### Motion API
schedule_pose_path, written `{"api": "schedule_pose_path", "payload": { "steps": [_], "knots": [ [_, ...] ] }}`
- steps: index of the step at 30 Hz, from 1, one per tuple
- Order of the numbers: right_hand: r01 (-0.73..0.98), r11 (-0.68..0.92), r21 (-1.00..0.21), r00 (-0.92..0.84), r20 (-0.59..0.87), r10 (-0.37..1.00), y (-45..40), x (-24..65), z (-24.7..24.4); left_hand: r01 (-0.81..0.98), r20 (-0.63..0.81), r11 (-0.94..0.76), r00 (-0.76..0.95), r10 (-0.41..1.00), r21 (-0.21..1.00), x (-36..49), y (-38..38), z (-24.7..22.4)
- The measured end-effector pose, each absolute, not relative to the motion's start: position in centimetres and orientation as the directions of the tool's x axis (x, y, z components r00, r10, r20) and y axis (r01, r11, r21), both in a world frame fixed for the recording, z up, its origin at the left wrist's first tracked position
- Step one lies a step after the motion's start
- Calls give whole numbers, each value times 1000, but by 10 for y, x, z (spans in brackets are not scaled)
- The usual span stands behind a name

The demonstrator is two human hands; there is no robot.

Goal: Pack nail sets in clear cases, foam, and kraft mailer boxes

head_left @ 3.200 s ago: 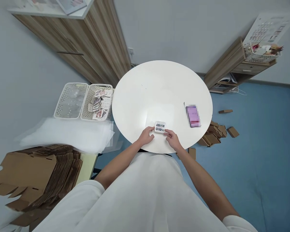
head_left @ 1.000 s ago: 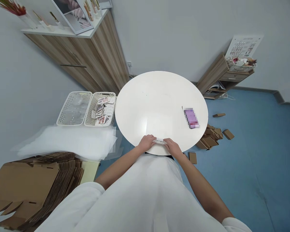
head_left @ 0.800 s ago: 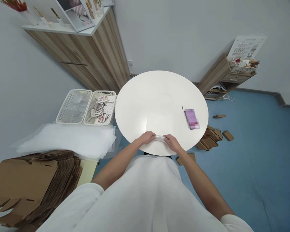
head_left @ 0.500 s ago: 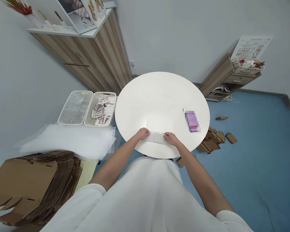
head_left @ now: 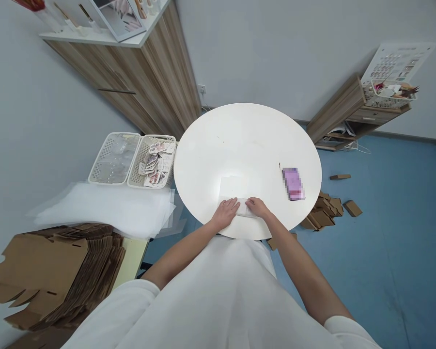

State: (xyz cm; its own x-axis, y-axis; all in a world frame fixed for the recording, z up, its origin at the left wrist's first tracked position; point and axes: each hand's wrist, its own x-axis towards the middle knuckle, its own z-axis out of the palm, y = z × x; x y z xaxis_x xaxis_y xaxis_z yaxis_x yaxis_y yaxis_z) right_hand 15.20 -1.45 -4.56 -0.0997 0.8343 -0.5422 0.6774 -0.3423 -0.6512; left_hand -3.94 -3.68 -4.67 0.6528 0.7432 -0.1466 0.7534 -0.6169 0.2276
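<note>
I'm looking straight down on the white table (head_left: 243, 145), and both hands are working at its near edge. Here's the left hand (head_left: 225, 213): palm down, laid out almost flat, fingers extended and only slightly parted, their tips resting over the left part of a pale, see-through wrap (head_left: 242, 208). Across from it, the right hand (head_left: 257, 207) has its fingers bent and drawn in narrow at the wrap's right end; touching, yes, but whether thumb and fingers pinch it I can't tell from up here. The wrap itself lies as a flat strip on the table, between and under the two hands, its contents too hazy for me to make out. On to the print: over on the right side of the table there's a purple item (head_left: 293, 184) with a reddish band, pixelated, so any lettering is lost to me. Off to the left, a white basket (head_left: 131, 180) holds a jumble of printed cards (head_left: 156, 162), text too small to read. Far right, a white poster (head_left: 397, 63) carries rows of little pictures and a heading, equally unreadable from here.
</note>
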Motion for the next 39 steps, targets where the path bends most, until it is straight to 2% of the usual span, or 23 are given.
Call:
{"api": "schedule_pose_path", "payload": {
  "steps": [7,11,14,17,20,23,26,28,35,37,39],
  "knots": [
    [707,-401,-583,58,-517,854,-19,145,-44,763,-158,-611,644,749,213,-39,-39,-53],
    [762,-403,-507,148,-470,870,-25,149,-42,752,-152,-626,657,739,208,-38,-40,-53],
    [751,-453,-481,281,-388,878,-33,161,-41,752,-148,-626,657,739,207,-39,-40,-54],
    [645,-525,-555,442,-289,849,-50,171,-45,749,-154,-626,660,735,217,-39,-39,-54],
    [437,-580,-688,557,-299,775,-79,172,-54,743,-165,-626,666,728,238,-39,-37,-55],
    [203,-595,-777,533,-422,733,-109,160,-63,741,-179,-621,668,722,257,-40,-37,-53],
    [-11,-647,-762,423,-590,687,-118,144,-65,726,-178,-633,683,708,269,-41,-37,-49],
    [-68,-650,-757,401,-618,677,-111,136,-61,707,-174,-654,704,689,268,-42,-37,-46],
    [-39,-623,-781,516,-550,657,-72,136,-50,697,-242,-679,716,654,229,-43,-42,-45],
    [21,-627,-779,478,-543,690,-68,138,-48,705,-252,-670,709,659,232,-42,-43,-47],
    [150,-635,-758,437,-525,730,-64,138,-45,711,-253,-662,703,664,239,-42,-44,-48]
  ]
}}
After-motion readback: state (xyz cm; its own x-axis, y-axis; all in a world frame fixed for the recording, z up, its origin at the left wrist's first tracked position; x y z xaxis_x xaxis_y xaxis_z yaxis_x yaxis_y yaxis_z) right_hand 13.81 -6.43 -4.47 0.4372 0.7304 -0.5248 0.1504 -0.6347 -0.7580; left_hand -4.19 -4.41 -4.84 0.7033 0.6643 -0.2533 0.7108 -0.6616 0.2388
